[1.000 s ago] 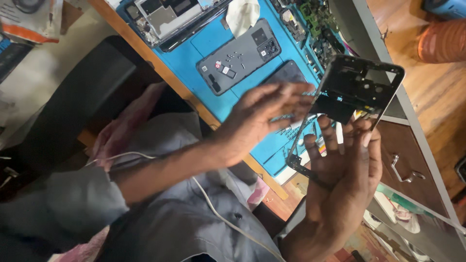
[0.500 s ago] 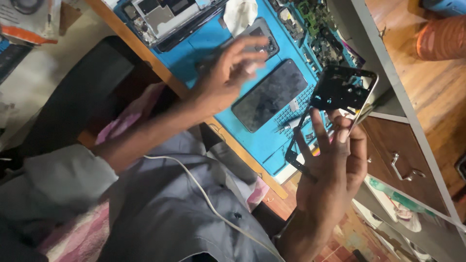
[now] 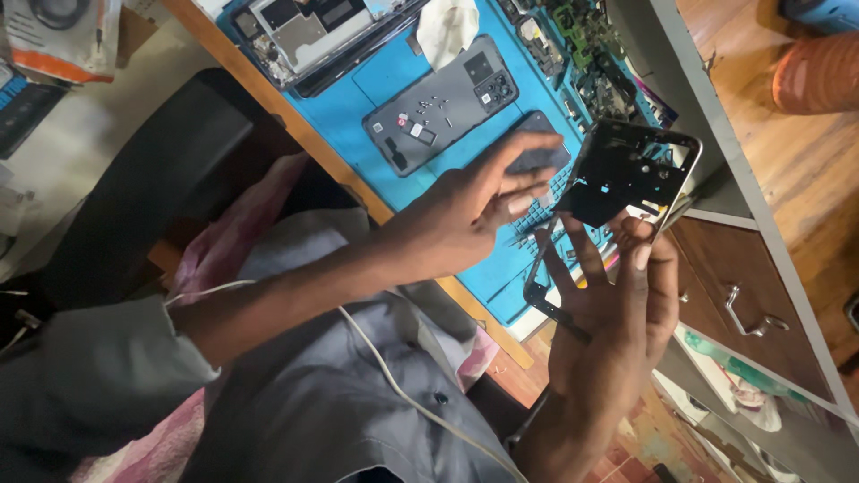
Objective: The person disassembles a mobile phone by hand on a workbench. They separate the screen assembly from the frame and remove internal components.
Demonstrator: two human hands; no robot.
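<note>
Right hand (image 3: 617,313) grip clamped on black phone frame (image 3: 631,174), left hand (image 3: 465,215) fingers apart, orange-white packet (image 3: 63,36) top left

Right hand (image 3: 617,304) raised, fingers spread, fingertips gripping black phone frame (image 3: 631,174) by lower edge. Left hand (image 3: 470,210) open, fingers stretched toward frame, over blue mat (image 3: 376,85) on surface. Grey phone back cover (image 3: 443,103) lies on mat, small screws and parts on top. Opened phone (image 3: 309,31) near mat's far end. White cloth (image 3: 447,27) beside it. Brown drawer (image 3: 747,300) with metal handle at right.
</note>
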